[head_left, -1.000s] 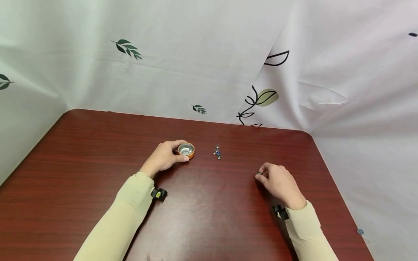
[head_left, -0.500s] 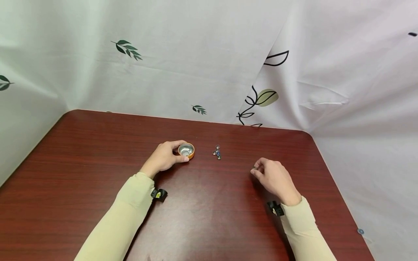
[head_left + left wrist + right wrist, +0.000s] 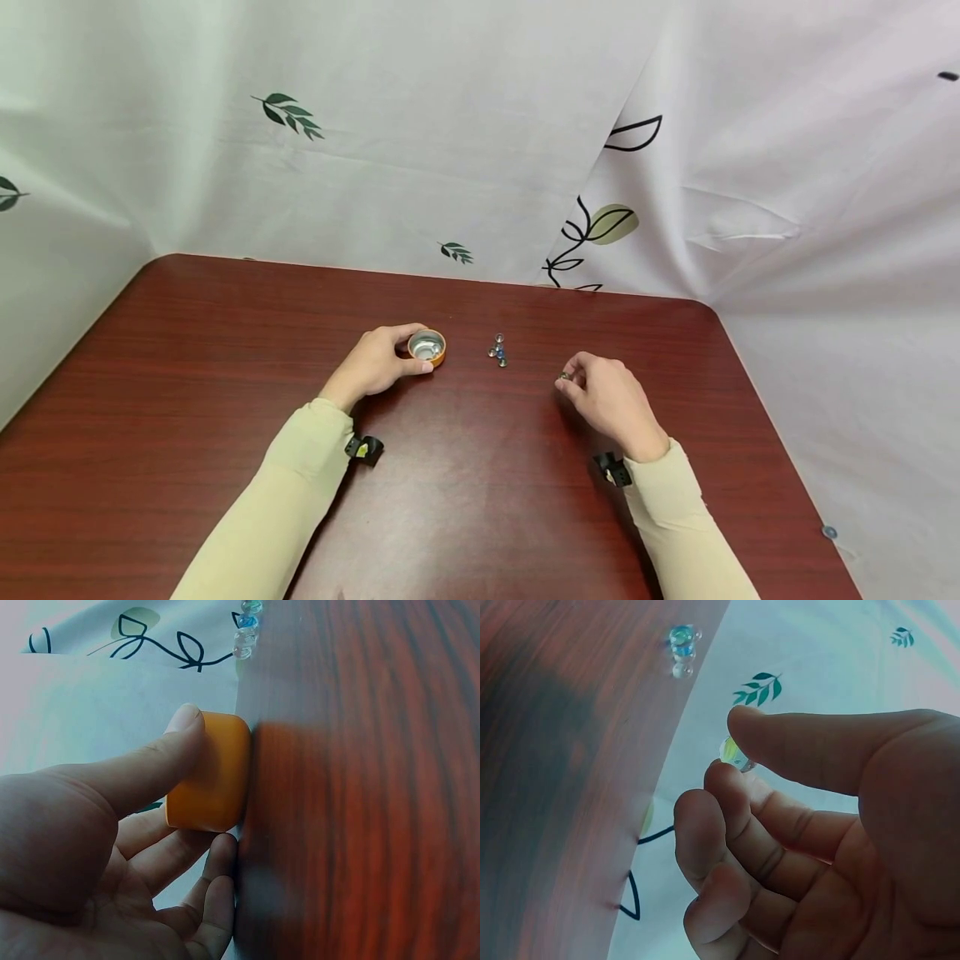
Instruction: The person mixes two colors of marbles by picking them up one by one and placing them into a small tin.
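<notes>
Left of frame centre, left hand (image 3: 372,362) curled round small orange cup (image 3: 427,346), thumb and fingers gripping its wall, cup standing on the red-brown bench (image 3: 187,350). Just right of the cup, a cluster of glass beads (image 3: 498,351) near mid-frame. Further right, right hand (image 3: 603,400) raised slightly, thumb and forefinger pinching one bead (image 3: 735,754), other fingers loosely curled.

Makeshift recording booth, not a lived-in room. White sheets (image 3: 465,167) printed with leaves hang as walls behind the far and right edges of a dark red wooden tabletop (image 3: 187,375). No furniture shows beyond them.
</notes>
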Available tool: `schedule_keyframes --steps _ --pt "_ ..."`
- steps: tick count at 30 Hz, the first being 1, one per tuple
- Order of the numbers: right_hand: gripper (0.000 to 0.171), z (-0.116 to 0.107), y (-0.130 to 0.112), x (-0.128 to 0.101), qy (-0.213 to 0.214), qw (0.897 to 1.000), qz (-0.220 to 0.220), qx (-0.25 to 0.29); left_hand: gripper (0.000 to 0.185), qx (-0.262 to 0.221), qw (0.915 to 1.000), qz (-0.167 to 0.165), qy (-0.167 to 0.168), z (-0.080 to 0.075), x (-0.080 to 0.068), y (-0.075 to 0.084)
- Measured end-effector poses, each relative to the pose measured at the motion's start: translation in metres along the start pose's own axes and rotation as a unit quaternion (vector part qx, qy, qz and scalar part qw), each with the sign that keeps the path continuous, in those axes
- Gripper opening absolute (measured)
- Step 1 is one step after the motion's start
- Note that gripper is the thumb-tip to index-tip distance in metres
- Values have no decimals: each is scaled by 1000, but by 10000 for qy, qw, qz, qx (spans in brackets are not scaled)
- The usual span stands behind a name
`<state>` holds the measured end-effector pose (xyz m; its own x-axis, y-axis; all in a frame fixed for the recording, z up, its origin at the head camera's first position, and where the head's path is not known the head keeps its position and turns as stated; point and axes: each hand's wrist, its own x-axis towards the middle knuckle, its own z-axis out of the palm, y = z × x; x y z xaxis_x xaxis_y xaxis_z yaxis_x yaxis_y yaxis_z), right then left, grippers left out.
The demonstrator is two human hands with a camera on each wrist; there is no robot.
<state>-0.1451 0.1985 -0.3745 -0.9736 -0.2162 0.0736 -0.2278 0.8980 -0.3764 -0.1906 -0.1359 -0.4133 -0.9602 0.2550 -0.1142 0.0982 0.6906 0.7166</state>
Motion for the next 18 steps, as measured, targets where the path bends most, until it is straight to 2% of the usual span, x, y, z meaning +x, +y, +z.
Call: schedule_keyframes --steps 18 --pt "11 6 -26 15 103 9997 -113 173 62 3 10000 -8 -6 -1 -1 0"
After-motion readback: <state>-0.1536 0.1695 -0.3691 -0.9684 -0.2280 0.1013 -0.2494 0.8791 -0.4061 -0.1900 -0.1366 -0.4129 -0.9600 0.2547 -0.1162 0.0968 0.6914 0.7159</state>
